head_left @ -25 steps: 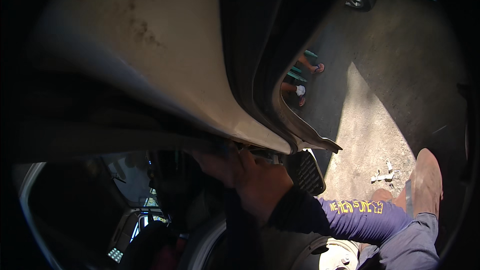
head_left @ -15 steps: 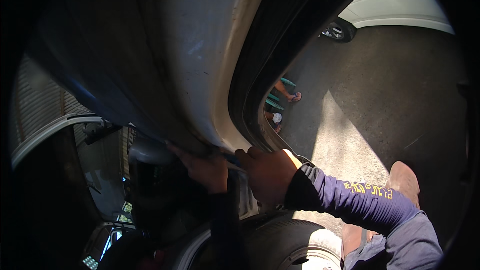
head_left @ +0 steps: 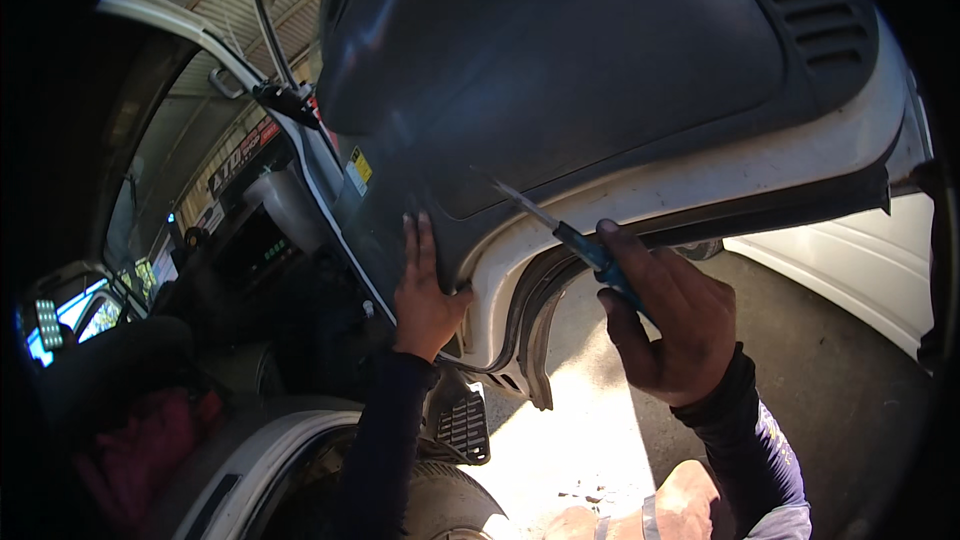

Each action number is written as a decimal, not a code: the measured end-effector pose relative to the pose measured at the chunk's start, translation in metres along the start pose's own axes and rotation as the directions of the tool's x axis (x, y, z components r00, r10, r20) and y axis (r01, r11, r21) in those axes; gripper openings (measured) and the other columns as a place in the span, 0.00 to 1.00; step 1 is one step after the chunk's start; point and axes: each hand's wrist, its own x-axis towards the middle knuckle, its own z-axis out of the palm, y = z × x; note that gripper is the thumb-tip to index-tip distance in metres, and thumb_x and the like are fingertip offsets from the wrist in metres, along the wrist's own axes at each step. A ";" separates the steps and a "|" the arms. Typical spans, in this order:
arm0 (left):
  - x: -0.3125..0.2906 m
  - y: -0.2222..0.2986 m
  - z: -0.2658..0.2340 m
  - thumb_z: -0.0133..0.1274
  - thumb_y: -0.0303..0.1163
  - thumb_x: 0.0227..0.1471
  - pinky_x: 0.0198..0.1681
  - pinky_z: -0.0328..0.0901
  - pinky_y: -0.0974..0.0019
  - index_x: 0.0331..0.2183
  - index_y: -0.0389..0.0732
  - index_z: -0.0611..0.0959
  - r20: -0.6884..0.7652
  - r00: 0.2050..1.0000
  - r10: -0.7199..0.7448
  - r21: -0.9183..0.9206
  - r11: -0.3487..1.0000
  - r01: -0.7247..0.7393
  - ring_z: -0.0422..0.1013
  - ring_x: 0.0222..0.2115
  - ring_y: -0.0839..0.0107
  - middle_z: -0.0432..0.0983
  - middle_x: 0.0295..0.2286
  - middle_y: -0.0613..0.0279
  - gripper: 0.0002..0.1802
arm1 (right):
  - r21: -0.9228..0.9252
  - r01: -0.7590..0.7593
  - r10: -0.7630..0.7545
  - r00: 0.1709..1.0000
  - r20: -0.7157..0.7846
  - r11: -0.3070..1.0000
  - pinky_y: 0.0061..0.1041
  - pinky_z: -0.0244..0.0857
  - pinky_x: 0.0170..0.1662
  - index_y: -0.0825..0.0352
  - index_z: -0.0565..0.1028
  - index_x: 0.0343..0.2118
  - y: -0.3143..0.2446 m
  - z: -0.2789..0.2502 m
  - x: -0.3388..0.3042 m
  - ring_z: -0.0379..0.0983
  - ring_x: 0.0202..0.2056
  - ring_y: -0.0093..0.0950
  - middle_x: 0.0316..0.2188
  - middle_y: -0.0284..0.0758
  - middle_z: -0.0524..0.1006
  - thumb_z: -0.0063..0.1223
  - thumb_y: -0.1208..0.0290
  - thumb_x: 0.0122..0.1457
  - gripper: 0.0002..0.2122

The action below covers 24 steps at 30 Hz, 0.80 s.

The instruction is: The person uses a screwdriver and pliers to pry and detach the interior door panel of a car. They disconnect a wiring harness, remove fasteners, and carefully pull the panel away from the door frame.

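Observation:
A screwdriver (head_left: 595, 250) with a blue handle and a slim metal shaft is gripped in my right hand (head_left: 675, 315). Its tip points up and left, over the dark trim panel (head_left: 600, 70) of an open vehicle door; whether it touches the panel I cannot tell. My left hand (head_left: 432, 295) lies against the lower corner of that panel, fingers stretched out and the thumb apart, holding nothing. Between the hands curves the pale painted door edge (head_left: 488, 315), with a black rubber seal (head_left: 530, 310) along it.
Below my left forearm are a tyre (head_left: 450, 485) and a ridged step (head_left: 463, 425). The dark cab with a red cloth (head_left: 150, 450) lies to the left. Another white vehicle (head_left: 840, 260) stands on the right, beyond the concrete floor (head_left: 800, 350).
My view has swung to the door's inner panel. My hands, close together at the door edge before, are now apart: the right raised with the screwdriver, the left spread on the panel.

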 end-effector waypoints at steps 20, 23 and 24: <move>-0.005 -0.016 0.004 0.63 0.48 0.55 0.70 0.54 0.45 0.67 0.55 0.68 0.021 0.977 -0.214 -0.430 0.880 0.202 0.55 0.68 0.49 0.55 0.68 0.50 0.41 | 0.188 -0.714 0.219 0.436 0.873 0.674 0.31 0.76 0.41 0.67 0.76 0.51 -0.060 0.134 0.137 0.82 0.37 0.36 0.37 0.41 0.83 0.68 0.71 0.56 0.20; -0.005 -0.005 0.010 0.70 0.42 0.49 0.70 0.55 0.48 0.64 0.51 0.73 -0.049 0.948 -0.314 -0.560 0.795 0.235 0.49 0.70 0.49 0.55 0.69 0.52 0.42 | 0.244 -0.854 0.168 0.353 0.921 0.459 0.28 0.75 0.35 0.66 0.76 0.48 -0.083 0.173 0.152 0.83 0.31 0.34 0.33 0.42 0.82 0.68 0.74 0.53 0.19; -0.003 0.001 0.013 0.70 0.41 0.49 0.70 0.55 0.49 0.64 0.50 0.74 0.021 0.934 -0.357 -0.587 0.752 0.300 0.47 0.71 0.51 0.55 0.69 0.53 0.41 | 0.303 -0.831 0.159 0.416 0.895 0.467 0.28 0.73 0.34 0.63 0.77 0.48 -0.097 0.190 0.155 0.81 0.28 0.31 0.29 0.38 0.81 0.69 0.72 0.53 0.18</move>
